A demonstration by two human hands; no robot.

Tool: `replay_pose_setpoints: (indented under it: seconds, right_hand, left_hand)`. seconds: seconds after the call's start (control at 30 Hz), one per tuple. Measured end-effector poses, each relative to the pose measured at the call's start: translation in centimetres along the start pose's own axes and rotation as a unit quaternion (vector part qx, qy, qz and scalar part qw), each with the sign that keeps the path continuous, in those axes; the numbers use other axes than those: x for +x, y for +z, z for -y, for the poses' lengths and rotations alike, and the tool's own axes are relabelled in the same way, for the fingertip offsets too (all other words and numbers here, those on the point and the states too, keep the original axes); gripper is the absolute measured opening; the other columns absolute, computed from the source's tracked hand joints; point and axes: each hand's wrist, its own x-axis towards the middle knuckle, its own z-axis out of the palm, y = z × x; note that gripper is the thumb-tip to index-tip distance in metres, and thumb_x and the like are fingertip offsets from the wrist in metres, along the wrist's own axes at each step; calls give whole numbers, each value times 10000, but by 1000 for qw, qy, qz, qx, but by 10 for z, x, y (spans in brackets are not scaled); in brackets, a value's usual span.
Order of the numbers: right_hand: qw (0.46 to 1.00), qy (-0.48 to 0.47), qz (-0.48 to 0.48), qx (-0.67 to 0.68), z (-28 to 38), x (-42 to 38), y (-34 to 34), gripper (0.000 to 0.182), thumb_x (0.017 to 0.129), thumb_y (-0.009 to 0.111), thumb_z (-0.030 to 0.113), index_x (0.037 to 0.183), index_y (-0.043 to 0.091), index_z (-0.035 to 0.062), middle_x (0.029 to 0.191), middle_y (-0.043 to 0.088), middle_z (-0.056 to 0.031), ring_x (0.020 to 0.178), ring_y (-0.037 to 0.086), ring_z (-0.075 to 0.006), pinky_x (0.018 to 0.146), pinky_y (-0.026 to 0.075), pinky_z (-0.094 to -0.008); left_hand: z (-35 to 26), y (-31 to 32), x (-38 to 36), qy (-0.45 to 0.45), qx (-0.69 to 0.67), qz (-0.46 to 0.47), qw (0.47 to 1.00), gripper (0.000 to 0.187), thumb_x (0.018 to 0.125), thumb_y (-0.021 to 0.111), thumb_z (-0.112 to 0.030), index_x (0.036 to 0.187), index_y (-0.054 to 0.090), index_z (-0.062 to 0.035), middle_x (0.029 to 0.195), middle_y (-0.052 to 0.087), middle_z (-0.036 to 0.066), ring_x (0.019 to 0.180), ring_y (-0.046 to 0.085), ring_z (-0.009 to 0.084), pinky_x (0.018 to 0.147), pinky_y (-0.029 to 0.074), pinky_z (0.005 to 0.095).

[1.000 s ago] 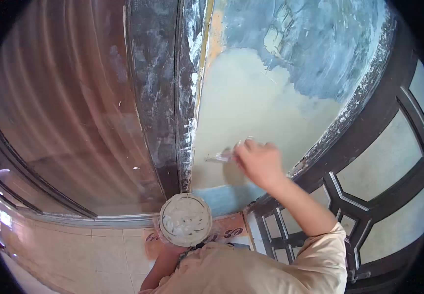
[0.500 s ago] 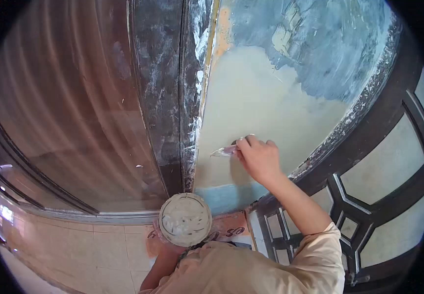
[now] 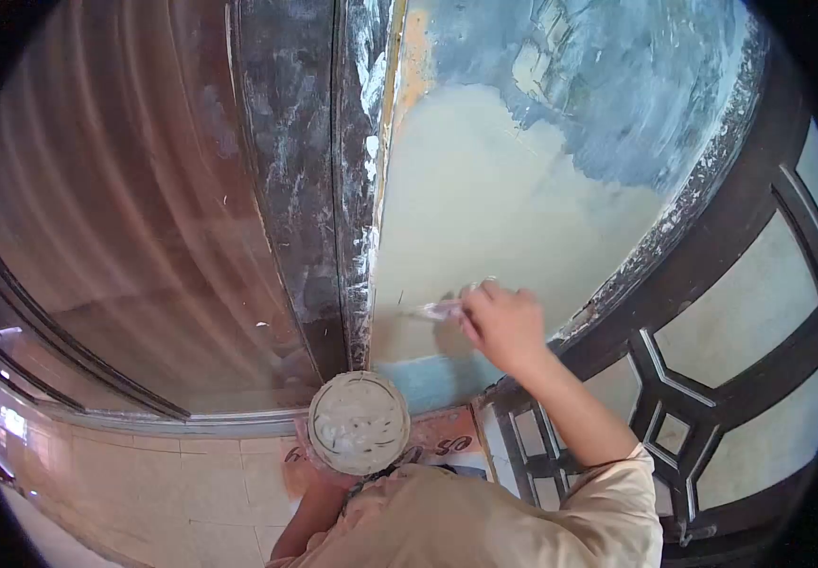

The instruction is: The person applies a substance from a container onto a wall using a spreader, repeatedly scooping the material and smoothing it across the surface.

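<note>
My right hand [image 3: 506, 329] is closed around a small putty knife [image 3: 439, 310], whose blade end is smeared with pale filler. The knife is held close to the wall, over a patch of smooth cream filler [image 3: 484, 208]. Under my chest and to the left is a round tub [image 3: 360, 423] with whitish paste spread over its top. My left forearm [image 3: 311, 519] reaches up to the underside of this tub. The left hand's fingers are hidden behind it.
Blue-grey old paint [image 3: 636, 95] surrounds the upper part of the cream patch. A dark, paint-splashed door frame [image 3: 300, 189] borders the wall on the left. To the right stands a dark panelled door [image 3: 683, 379]. An orange printed sheet [image 3: 442, 437] lies on the tiled floor [image 3: 163, 473].
My right hand has moved slightly down with the putty knife, still at the cream patch. The view has shifted a little; the tub remains in nearly the same place.
</note>
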Motion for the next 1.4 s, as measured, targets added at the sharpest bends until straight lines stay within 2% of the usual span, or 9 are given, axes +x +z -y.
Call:
replay_pose_setpoints:
  seconds: [0.13, 0.2, 0.4, 0.43, 0.5, 0.73, 0.8, 1.0, 1.4]
  right_hand:
    - [998, -29, 62, 7, 3, -31, 47, 173, 812, 678, 253, 920, 576, 163, 816, 576, -28, 630, 619, -214, 580, 446, -371]
    - [997, -37, 72, -13, -1, -37, 64, 175, 808, 693, 254, 892, 571, 162, 799, 571, -29, 619, 617, -217, 569, 441, -377]
    - [999, -24, 6, -20, -17, -16, 50, 155, 809, 662, 236, 945, 597, 200, 832, 572, -7, 677, 636, -178, 588, 445, -372]
    - [1000, -3, -6, -15, -17, -8, 35, 156, 805, 682, 216, 929, 597, 172, 851, 584, -24, 679, 624, -202, 588, 436, -375]
    - [1000, 18, -17, -9, -17, 5, 5, 161, 801, 702, 196, 912, 597, 145, 869, 595, -40, 681, 612, -226, 589, 427, -379]
    - [998, 6, -62, 8, 1, 7, -16, 164, 793, 701, 229, 890, 593, 154, 825, 583, -27, 625, 601, -223, 559, 440, -354]
    - [997, -28, 52, 49, 9, -7, 18, 199, 808, 697, 229, 945, 582, 142, 835, 579, -52, 669, 611, -260, 568, 444, -407]
    - [999, 0, -25, 21, 8, 10, 31, 133, 856, 652, 256, 914, 580, 160, 838, 594, -37, 589, 592, -244, 554, 455, -378]
    - [877, 248, -28, 410, 19, -32, 60, 223, 892, 668, 205, 908, 555, 13, 758, 598, -145, 608, 563, -259, 579, 457, -340]
  left_hand:
    - [6, -6, 0, -4, -63, 11, 998, 883, 811, 283, -811, 1522, 255, -288, 1583, 238, 43, 1448, 199, 319, 1156, 46, 600]
    - [9, -4, -1, -3, -535, -12, 845, 880, 809, 303, -807, 1522, 254, -294, 1584, 238, 43, 1450, 194, 320, 1156, 42, 602]
    - [7, -16, -10, -24, -848, -76, 524, 836, 857, 209, -781, 1524, 259, -280, 1576, 252, 68, 1430, 249, 335, 1154, 111, 603]
    - [9, -18, -9, -23, -848, -77, 524, 836, 857, 209, -781, 1524, 259, -280, 1576, 252, 68, 1430, 249, 335, 1154, 111, 603]
    - [14, -20, -7, 4, -100, -77, 992, 837, 861, 218, -781, 1522, 264, -268, 1573, 256, 76, 1415, 275, 357, 1142, 192, 599]
    - [10, -12, -5, -18, -124, -83, 989, 849, 857, 234, -786, 1530, 227, -269, 1570, 258, 80, 1414, 280, 345, 1134, 224, 593]
    - [9, -5, -10, 22, -503, -110, 857, 851, 849, 237, -797, 1523, 249, -278, 1562, 272, 90, 1401, 299, 363, 1120, 247, 613]
    - [17, -26, -18, -10, -131, -177, 975, 855, 840, 259, -806, 1508, 295, -275, 1546, 304, 99, 1383, 325, 388, 1090, 285, 644]
    - [7, -14, -14, -9, -128, -161, 979, 886, 832, 218, -821, 1503, 308, -250, 1542, 308, 96, 1366, 353, 385, 1074, 321, 637]
